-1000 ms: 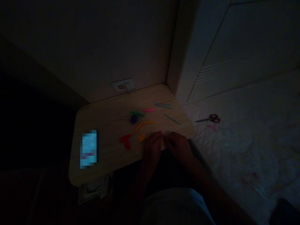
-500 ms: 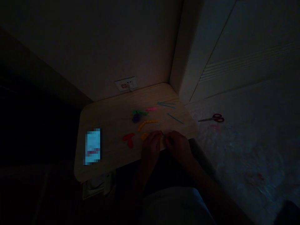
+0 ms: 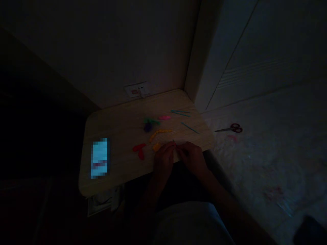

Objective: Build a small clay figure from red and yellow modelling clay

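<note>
In the dim head view, my left hand [image 3: 163,159] and my right hand [image 3: 192,154] meet at the near edge of a small wooden table. Both hands are closed, their fingertips pinching a small red piece [image 3: 175,145] with a thin dark stick tip [image 3: 173,140] poking up beside it. Its exact shape is mostly covered by fingers. An orange lump [image 3: 156,147] lies against the left knuckles. Farther left are red clay-like pieces [image 3: 139,147]. A bumpy yellow strand [image 3: 159,131] curves just beyond the hands.
The wooden tabletop [image 3: 114,122] bears a purple lump [image 3: 147,127], a green piece [image 3: 151,120], a pink piece on a stick [image 3: 165,117], thin bluish sticks [image 3: 190,128] and a glowing, pixelated screen [image 3: 99,158]. Red-handled scissors [image 3: 235,128] lie right of the table. A wall socket [image 3: 137,89] is behind.
My fingertips have shifted slightly around the red piece, and the thin stick tip now points upward, away from me. The view has moved a little; the table items stay put.
</note>
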The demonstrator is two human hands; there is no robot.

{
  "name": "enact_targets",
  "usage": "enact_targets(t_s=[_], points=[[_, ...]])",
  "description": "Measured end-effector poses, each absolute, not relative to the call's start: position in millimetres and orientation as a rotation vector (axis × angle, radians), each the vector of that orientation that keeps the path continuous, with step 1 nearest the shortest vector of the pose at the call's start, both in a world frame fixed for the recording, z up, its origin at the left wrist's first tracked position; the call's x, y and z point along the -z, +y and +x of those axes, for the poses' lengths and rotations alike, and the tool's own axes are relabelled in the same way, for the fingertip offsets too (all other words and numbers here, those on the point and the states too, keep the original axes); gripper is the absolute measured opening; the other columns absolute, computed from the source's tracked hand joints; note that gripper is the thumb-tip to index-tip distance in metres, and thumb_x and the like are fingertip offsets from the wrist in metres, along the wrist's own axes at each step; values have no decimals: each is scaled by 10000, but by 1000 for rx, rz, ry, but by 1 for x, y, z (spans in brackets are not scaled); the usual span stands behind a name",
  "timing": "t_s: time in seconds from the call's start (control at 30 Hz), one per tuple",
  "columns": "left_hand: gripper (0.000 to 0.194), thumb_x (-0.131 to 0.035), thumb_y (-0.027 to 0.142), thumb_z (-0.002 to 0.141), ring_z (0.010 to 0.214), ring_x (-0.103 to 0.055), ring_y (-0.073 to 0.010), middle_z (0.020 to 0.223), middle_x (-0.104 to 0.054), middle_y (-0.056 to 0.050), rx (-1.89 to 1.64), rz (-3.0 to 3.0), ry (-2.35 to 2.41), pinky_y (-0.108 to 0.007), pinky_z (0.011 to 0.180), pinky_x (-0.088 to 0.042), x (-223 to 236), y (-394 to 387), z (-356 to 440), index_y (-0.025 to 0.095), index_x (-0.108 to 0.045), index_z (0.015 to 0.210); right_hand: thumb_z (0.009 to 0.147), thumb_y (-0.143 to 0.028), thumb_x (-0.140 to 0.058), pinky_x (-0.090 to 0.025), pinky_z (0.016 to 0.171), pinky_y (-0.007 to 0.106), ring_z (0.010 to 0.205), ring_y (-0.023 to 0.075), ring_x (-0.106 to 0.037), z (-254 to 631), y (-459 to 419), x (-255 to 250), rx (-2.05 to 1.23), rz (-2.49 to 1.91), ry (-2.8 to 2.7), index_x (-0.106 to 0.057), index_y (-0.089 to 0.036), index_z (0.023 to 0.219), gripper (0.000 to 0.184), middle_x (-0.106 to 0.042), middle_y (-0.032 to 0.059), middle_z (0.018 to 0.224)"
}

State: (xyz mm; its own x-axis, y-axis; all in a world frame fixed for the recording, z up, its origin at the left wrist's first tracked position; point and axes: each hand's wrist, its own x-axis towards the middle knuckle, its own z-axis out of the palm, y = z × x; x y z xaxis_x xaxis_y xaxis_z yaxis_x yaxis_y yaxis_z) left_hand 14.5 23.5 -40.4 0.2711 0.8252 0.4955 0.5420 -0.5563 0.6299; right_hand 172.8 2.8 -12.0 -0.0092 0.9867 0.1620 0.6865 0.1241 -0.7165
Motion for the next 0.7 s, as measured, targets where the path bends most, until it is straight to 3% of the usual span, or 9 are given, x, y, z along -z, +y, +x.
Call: enact_targets(t_s=[0.23, 0.43, 0.6, 0.7], points=[[237, -543, 82, 991, 1060, -744, -206, 1126, -774, -89, -1172, 2209, 1237, -401, 969, -643, 37, 23, 15, 185, -732, 1090, 965, -132, -557, -493, 752, 312, 794, 219, -671, 163, -1, 9, -478, -1747, -1828, -767, -188, 888, 231, -730, 90, 867], [221, -567, 83, 970, 1095, -714, -220, 1148, -747, -92, -1166, 2235, 1271, -418, 1003, -618, 38, 23, 17, 195, -715, 1091, 931, -168, -599, -503, 748, 322, 786, 225, -683, 176, 1, 10, -472, -1726, -1721, -751, -185, 867, 166, -738, 89, 852], [489, -500, -33, 906, 1192, -651, -247, 1242, -714, -102, -1066, 2294, 1227, -451, 1072, -565, 32, 22, 17, 194, -612, 1324, 921, -245, -598, -529, 742, 332, 761, 225, -683, 197, -2, 14, -402, -1742, -1549, -746, -182, 928, 161, -747, 91, 867], [485, -489, -2, 943, 1156, -648, -246, 1207, -706, -99, -1012, 2286, 1245, -443, 1049, -566, 31, 23, 17, 205, -570, 1374, 919, -267, -597, -534, 740, 339, 755, 227, -684, 200, -5, 17, -408, -1720, -1541, -744, -183, 920, 169, -747, 90, 858]])
